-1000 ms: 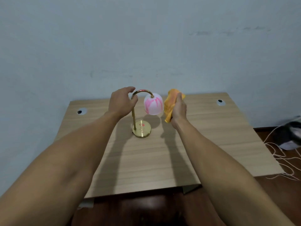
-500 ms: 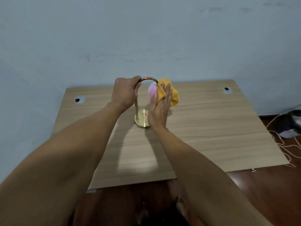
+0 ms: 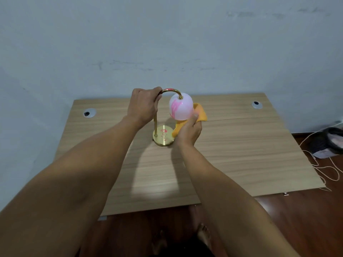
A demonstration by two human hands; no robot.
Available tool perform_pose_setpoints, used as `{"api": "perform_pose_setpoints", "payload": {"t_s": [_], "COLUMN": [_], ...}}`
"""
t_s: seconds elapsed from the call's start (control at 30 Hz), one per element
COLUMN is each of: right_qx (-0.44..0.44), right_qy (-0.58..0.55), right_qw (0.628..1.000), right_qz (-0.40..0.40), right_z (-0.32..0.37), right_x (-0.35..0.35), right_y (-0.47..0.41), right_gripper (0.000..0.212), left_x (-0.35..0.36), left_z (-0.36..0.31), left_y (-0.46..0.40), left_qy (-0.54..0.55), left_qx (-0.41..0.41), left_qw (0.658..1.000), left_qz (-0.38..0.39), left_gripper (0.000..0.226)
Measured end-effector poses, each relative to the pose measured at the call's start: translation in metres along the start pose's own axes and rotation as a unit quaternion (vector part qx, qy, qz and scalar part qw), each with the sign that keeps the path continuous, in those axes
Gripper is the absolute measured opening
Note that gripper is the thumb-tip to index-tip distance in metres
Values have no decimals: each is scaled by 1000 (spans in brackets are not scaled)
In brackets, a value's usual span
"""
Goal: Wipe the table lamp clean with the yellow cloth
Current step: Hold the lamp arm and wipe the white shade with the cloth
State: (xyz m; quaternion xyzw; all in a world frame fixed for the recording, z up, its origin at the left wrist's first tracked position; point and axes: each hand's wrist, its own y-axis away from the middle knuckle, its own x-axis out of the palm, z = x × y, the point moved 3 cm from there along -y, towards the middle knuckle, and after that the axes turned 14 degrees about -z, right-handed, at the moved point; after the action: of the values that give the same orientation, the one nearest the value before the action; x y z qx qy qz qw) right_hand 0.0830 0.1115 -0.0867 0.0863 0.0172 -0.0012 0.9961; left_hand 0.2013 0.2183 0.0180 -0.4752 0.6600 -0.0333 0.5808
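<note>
A small table lamp stands upright near the back middle of the wooden table (image 3: 241, 149). It has a round brass base (image 3: 163, 137), a curved brass stem and a white shade with pink streaks (image 3: 180, 106). My left hand (image 3: 143, 105) is closed around the top bend of the stem. My right hand (image 3: 189, 132) grips the yellow cloth (image 3: 200, 114) and presses it against the lower right side of the shade. Part of the cloth hangs down by my palm over the base's right edge.
A pale blue wall rises right behind the table. Two round cable holes sit at the back left (image 3: 89, 113) and back right (image 3: 256, 105). A dark bag (image 3: 330, 141) and thin white cords (image 3: 326, 167) lie on the wooden floor to the right.
My right hand has slid the cloth from the front of the shade down to its lower right side, uncovering the shade. My left hand has stayed on the stem.
</note>
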Motion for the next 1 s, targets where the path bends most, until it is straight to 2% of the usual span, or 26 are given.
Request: {"api": "perform_pose_setpoints", "payload": {"t_s": [0.07, 0.17, 0.23, 0.47, 0.53, 0.57, 0.63, 0.67, 0.73, 0.83, 0.9, 1.0], "right_qx": [-51, -225, -295, -341, -293, -222, -11, 66, 109, 7, -100, -270], "right_qy": [-22, 31, 84, 89, 93, 89, 40, 5, -34, -35, -13, 78], "right_qw": [998, 969, 942, 923, 941, 964, 999, 998, 992, 998, 995, 953], "right_qz": [-5, 96, 135, 155, 141, 112, 27, -15, -62, -50, 7, 113], "right_z": [20, 31, 19, -16, -21, -22, -23, -20, -7, 18, 29, 22], "right_x": [7, 23, 23, -6, -11, -11, -13, -14, -15, -10, -2, 7], "right_y": [2, 11, 16, 23, 25, 22, 12, 5, -7, -8, 4, 22], "right_gripper": [49, 47, 50, 55, 50, 46, 47, 49, 50, 51, 51, 50], "left_x": [1, 1, 2, 5, 5, 5, 5, 5, 4, 5, 6, 5], "left_z": [1, 0, 1, 1, 2, 2, 2, 2, 1, 1, 2, 2], "left_y": [0, 0, 0, 1, 1, 1, 1, 1, 1, 1, 1, 0], "left_qy": [5, 0, 0, -2, -6, -8, -9, -9, -10, -9, -10, -15], "left_qx": [-2, 0, 2, 0, -3, -4, -3, -1, 0, -6, -11, -14], "left_qw": [1000, 1000, 1000, 1000, 1000, 1000, 1000, 1000, 1000, 1000, 1000, 1000], "left_qz": [-6, -9, -12, -21, -17, -14, -8, -6, -5, -8, -10, -7], "left_gripper": [17, 18, 18, 17, 17, 18, 18, 19, 19, 19, 18, 19]}}
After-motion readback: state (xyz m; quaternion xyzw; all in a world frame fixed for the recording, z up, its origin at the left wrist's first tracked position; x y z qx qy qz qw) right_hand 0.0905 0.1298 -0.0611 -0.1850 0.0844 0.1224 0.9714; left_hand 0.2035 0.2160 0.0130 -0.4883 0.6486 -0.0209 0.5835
